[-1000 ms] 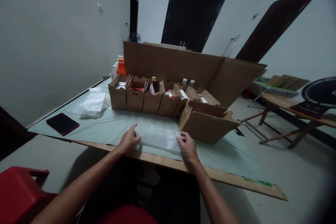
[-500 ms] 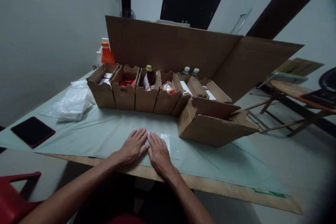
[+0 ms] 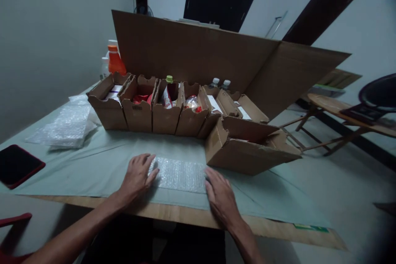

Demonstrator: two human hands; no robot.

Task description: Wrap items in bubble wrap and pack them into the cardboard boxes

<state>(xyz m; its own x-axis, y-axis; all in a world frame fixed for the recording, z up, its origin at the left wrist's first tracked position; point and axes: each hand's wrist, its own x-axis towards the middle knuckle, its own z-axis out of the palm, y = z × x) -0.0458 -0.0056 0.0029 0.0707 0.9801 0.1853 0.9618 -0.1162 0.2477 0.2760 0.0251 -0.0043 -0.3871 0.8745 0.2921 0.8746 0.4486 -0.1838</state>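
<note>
A flat piece of bubble wrap point(image 3: 181, 174) lies on the pale green tablecloth point(image 3: 120, 177) near the front edge. At its left end rests my left hand point(image 3: 138, 175), fingers slightly curled and apart, thumb on the sheet's edge. My right hand point(image 3: 221, 194) is at the opposite end, its fingertips by the wrap's right edge and its fingers loosely spread. Neither hand grips anything that I can see. The wrap is fully visible between them. Just beyond my right hand stands an open cardboard box point(image 3: 253, 148), set at an angle.
Behind, a row of cardboard bins point(image 3: 167, 119) holds packets and small boxes. A tall cardboard panel point(image 3: 192, 49) stands at their back, an orange bottle point(image 3: 116, 62) at its left. More bubble wrap point(image 3: 69, 123) and a dark tablet point(image 3: 20, 165) lie at left.
My hands, together over the bubble wrap before, have moved apart to its left and right ends, uncovering its middle. The view has shifted slightly.
</note>
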